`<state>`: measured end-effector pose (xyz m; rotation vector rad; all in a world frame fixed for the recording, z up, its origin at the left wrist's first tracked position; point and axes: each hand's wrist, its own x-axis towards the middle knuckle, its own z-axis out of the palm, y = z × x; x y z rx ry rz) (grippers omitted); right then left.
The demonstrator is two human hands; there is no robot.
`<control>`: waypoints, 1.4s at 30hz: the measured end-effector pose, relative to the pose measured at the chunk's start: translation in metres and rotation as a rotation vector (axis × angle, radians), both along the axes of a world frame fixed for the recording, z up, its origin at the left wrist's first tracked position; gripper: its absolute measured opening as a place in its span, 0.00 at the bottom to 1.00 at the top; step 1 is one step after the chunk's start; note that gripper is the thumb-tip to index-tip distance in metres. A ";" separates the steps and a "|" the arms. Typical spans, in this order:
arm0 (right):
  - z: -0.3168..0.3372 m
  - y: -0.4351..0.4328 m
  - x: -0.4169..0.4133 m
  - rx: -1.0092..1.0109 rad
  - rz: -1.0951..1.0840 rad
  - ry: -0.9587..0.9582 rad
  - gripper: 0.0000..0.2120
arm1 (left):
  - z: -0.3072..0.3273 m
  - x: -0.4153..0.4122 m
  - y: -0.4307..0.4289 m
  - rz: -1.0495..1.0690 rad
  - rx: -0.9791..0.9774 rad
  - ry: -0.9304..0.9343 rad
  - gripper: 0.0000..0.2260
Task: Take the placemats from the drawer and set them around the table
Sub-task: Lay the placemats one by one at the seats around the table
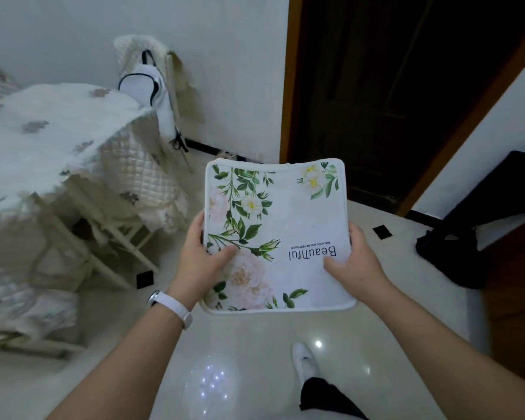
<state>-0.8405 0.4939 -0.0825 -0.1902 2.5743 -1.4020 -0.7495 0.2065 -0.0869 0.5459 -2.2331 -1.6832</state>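
Note:
I hold a stack of white placemats [288, 219] printed with green leaves, pale flowers and the word "Beautiful", flat in front of me above the floor. My left hand [202, 253] grips the stack's left edge, thumb on top. My right hand [353, 259] grips its right edge, thumb on top. The far edge shows more than one layer. The table [52, 131], covered with a white flowered cloth, stands to my left. No drawer is in view.
Chairs with quilted cream covers [140, 174] stand at the table's near side, and one against the wall carries a white bag [152, 86]. A dark wooden door [391, 95] is ahead. A black object [455, 253] lies on the floor at right. My foot [305, 362] is on glossy tiles.

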 end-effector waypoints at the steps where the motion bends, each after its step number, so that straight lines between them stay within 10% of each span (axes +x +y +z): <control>1: -0.002 -0.005 -0.015 -0.006 0.027 -0.007 0.33 | 0.000 -0.007 -0.002 0.030 -0.001 -0.004 0.37; 19: 0.015 -0.169 -0.152 -0.081 0.588 -0.068 0.31 | 0.034 -0.009 -0.072 0.591 -0.067 -0.045 0.37; 42: 0.032 -0.556 0.138 -0.032 1.076 0.017 0.32 | 0.023 0.341 -0.327 1.089 -0.007 -0.024 0.35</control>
